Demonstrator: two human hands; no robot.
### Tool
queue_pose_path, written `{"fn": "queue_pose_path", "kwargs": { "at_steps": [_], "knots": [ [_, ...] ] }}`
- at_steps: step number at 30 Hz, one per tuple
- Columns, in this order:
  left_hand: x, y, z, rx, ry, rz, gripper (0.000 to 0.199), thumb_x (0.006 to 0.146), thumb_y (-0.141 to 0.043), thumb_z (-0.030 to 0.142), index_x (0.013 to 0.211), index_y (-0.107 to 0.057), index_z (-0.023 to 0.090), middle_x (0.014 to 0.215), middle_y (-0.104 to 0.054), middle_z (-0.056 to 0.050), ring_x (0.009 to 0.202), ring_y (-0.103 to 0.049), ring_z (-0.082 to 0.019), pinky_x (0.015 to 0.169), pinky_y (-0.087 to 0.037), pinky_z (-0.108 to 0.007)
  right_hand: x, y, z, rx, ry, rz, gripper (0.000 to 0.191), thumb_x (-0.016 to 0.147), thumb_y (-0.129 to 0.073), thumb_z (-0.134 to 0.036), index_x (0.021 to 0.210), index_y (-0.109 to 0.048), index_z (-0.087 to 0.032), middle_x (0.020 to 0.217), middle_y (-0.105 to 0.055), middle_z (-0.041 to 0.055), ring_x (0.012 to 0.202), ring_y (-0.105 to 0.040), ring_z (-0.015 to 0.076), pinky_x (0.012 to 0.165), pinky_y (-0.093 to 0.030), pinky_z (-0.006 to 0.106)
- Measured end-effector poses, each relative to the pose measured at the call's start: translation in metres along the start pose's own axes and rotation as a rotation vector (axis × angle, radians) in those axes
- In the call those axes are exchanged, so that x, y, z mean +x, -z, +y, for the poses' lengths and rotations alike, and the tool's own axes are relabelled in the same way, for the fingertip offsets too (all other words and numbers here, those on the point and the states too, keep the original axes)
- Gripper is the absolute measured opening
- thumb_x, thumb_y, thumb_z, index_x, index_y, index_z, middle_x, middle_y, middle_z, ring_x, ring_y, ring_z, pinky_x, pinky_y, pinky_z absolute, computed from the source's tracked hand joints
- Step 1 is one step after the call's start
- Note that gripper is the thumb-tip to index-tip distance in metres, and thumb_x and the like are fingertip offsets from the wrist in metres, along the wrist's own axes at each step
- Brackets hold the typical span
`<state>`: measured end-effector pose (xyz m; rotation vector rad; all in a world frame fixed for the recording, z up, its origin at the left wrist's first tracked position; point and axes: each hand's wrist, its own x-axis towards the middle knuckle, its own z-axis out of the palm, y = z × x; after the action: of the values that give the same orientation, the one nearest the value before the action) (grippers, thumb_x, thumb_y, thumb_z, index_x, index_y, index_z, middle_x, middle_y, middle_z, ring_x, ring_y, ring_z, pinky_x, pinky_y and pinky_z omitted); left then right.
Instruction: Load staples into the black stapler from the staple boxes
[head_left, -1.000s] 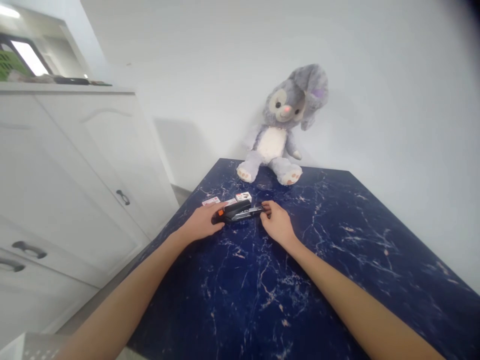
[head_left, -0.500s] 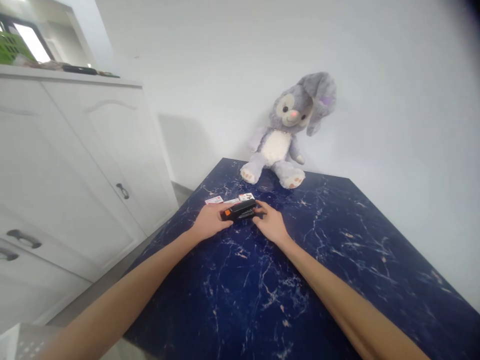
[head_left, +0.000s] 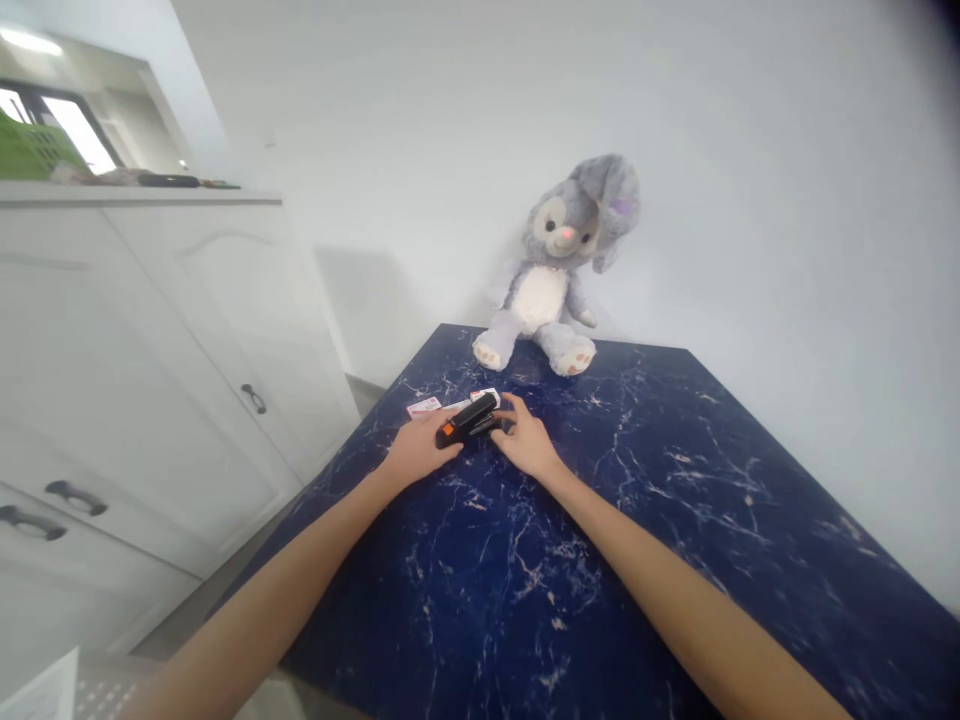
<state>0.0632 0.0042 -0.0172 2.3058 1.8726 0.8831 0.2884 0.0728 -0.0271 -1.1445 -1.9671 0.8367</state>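
Note:
A black stapler [head_left: 469, 420] with an orange patch is tilted just above the dark blue marbled table [head_left: 480, 560], its upper and lower arms spread apart. My left hand [head_left: 420, 448] grips its rear end. My right hand [head_left: 525, 438] is at the front end, with the fingertips curled at the lower arm. Behind the stapler lie small white and red boxes, one at the left [head_left: 424, 407] and one at the right [head_left: 486, 395], partly covered by the stapler and my fingers.
A grey plush rabbit [head_left: 551, 270] sits at the table's back edge against the wall. White cabinets [head_left: 202, 330] stand to the left, with a green basket [head_left: 37, 150] on top.
The stapler's front end has tilted up and its arms look wider apart. The camera view has shifted slightly, moving the rabbit a little left in the picture.

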Motion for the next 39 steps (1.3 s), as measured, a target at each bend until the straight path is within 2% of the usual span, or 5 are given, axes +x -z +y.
{"fn": "queue_pose_path", "kwargs": {
  "at_steps": [5, 10, 18, 26, 39],
  "knots": [
    [-0.009, -0.001, -0.002, -0.011, -0.051, 0.076, 0.037, 0.093, -0.056, 0.043, 0.124, -0.065, 0.025, 0.101, -0.076, -0.002, 0.087, -0.071, -0.019, 0.089, -0.054, -0.033, -0.001, -0.004, 0.008, -0.072, 0.003, 0.101, 0.062, 0.080, -0.057, -0.013, 0.139, -0.045, -0.023, 0.126, -0.069, 0.0059, 0.075, -0.070, 0.0142, 0.085, -0.055, 0.029],
    [-0.001, 0.004, -0.016, 0.153, 0.049, 0.294, 0.032, 0.091, -0.054, 0.025, 0.119, -0.069, 0.023, 0.121, -0.072, -0.007, 0.117, -0.061, -0.027, 0.107, -0.044, -0.045, -0.003, -0.002, 0.013, -0.054, 0.029, 0.107, 0.052, 0.080, -0.057, -0.012, 0.131, -0.053, -0.022, 0.121, -0.070, 0.0053, 0.076, -0.070, 0.0140, 0.087, -0.055, 0.031],
    [0.003, 0.006, -0.022, 0.193, -0.029, 0.125, 0.023, 0.091, -0.059, 0.034, 0.103, -0.074, 0.022, 0.110, -0.073, -0.007, 0.108, -0.060, -0.026, 0.101, -0.046, -0.044, 0.036, -0.002, 0.019, 0.160, -0.169, 0.000, 0.060, 0.083, -0.050, -0.017, 0.142, -0.044, -0.019, 0.129, -0.067, 0.0123, 0.048, -0.063, 0.0098, 0.047, -0.055, 0.024],
    [-0.002, 0.008, -0.014, 0.189, -0.095, 0.118, 0.033, 0.100, -0.046, 0.035, 0.105, -0.075, 0.022, 0.126, -0.066, -0.008, 0.123, -0.052, -0.025, 0.109, -0.041, -0.046, 0.050, -0.007, 0.022, 0.258, -0.095, -0.095, 0.059, 0.092, -0.042, -0.020, 0.150, -0.036, -0.028, 0.129, -0.068, 0.0051, 0.047, -0.059, 0.0083, 0.045, -0.054, 0.023],
    [0.001, -0.004, -0.022, 0.221, 0.037, -0.001, 0.059, 0.100, -0.040, 0.048, 0.152, -0.038, 0.020, 0.156, -0.042, -0.013, 0.143, -0.037, -0.032, 0.115, -0.032, -0.052, 0.044, -0.004, 0.021, 0.286, -0.115, 0.027, 0.038, 0.103, -0.033, -0.048, 0.116, -0.060, -0.025, 0.065, -0.064, -0.0018, 0.048, -0.063, 0.0155, 0.045, -0.050, 0.024]
  ]
}}
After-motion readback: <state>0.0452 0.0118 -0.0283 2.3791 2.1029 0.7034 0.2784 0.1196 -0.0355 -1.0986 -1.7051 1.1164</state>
